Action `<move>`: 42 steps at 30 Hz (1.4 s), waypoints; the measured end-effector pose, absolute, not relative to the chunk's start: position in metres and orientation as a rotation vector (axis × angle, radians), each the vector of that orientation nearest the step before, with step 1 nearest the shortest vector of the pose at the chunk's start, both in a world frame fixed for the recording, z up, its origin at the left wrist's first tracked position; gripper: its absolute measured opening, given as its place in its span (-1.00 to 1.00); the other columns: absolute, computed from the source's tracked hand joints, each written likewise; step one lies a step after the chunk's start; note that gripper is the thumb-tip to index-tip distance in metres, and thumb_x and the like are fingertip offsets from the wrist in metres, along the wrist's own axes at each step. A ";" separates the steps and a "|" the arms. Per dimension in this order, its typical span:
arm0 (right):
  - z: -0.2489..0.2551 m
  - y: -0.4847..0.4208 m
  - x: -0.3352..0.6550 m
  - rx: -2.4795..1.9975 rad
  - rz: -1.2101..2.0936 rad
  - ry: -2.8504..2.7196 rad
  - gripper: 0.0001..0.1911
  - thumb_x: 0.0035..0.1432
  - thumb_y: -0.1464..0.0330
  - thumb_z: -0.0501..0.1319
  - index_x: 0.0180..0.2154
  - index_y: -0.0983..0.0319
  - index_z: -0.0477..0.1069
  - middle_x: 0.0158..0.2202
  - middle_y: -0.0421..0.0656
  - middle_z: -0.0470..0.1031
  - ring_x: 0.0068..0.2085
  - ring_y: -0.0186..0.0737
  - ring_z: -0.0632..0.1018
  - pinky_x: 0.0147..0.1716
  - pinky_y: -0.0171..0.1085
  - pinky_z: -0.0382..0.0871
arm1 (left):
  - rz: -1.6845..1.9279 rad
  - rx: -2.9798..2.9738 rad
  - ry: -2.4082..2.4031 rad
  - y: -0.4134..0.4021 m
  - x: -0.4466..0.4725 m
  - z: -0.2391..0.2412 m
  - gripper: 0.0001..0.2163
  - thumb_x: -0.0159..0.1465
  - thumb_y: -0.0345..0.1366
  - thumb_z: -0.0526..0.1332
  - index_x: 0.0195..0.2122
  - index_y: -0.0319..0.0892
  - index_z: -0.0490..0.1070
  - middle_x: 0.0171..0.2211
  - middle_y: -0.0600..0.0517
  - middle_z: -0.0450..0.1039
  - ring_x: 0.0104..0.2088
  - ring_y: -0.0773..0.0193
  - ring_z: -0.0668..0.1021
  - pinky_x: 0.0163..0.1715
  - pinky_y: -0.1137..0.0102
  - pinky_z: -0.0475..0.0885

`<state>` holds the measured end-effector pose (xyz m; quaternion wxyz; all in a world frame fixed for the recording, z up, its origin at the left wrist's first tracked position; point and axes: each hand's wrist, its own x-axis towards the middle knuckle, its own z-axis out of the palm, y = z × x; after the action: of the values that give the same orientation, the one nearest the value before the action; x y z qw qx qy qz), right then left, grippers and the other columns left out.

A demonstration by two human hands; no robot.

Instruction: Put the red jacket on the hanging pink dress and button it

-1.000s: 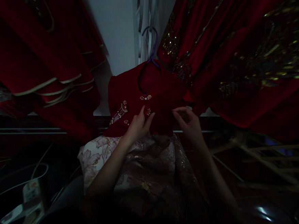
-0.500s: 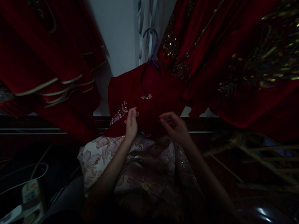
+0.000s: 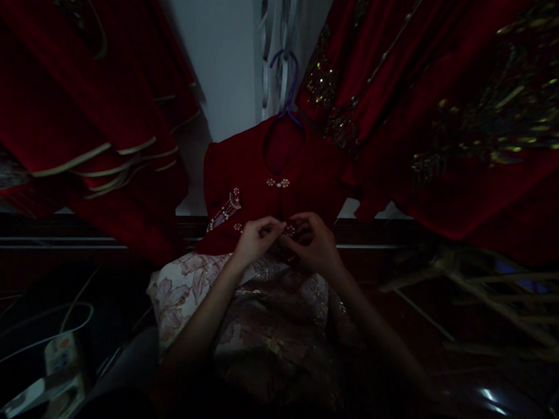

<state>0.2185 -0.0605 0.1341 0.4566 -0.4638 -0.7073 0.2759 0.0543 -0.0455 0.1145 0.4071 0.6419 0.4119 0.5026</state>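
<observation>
A small dark red top (image 3: pixel 248 169) hangs on a purple hanger (image 3: pixel 288 85) against a white wall. Pearl fastenings (image 3: pixel 278 183) sit below its keyhole neck and a beaded tassel (image 3: pixel 226 210) hangs on its left chest. My left hand (image 3: pixel 254 238) and my right hand (image 3: pixel 310 240) meet at the front opening near the lower hem. Both pinch the red cloth there, fingers curled around a small pearl fastening. Below the top hangs a pale floral brocade skirt (image 3: pixel 183 286), which my forearms cross.
Red garments with pale piping (image 3: pixel 88 138) hang at the left. A red robe with gold embroidery (image 3: pixel 459 107) hangs at the right. A white power strip with cables (image 3: pixel 58 360) lies at the lower left. Pale rods (image 3: pixel 494 282) cross the dim right side.
My hands were apart on the red top, left fingers stretched up. Both have moved inward and down, and now they pinch together at the front opening.
</observation>
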 end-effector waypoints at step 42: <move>0.096 0.036 0.105 -0.997 0.635 -1.630 -0.63 0.15 0.36 0.16 0.02 0.15 0.25 -0.34 -0.23 0.37 -0.32 -0.35 0.46 -0.35 -0.38 0.43 | 1.769 1.393 1.386 0.027 -0.020 0.079 -0.80 0.06 -0.30 0.28 -0.29 -0.26 0.51 -0.33 -0.03 0.57 -0.37 0.33 0.57 -0.26 0.41 0.49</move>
<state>0.1046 0.0363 0.0965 0.5348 -0.4184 -0.6840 0.2667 -0.0204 0.0274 0.0794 0.2464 0.5107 0.5080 0.6484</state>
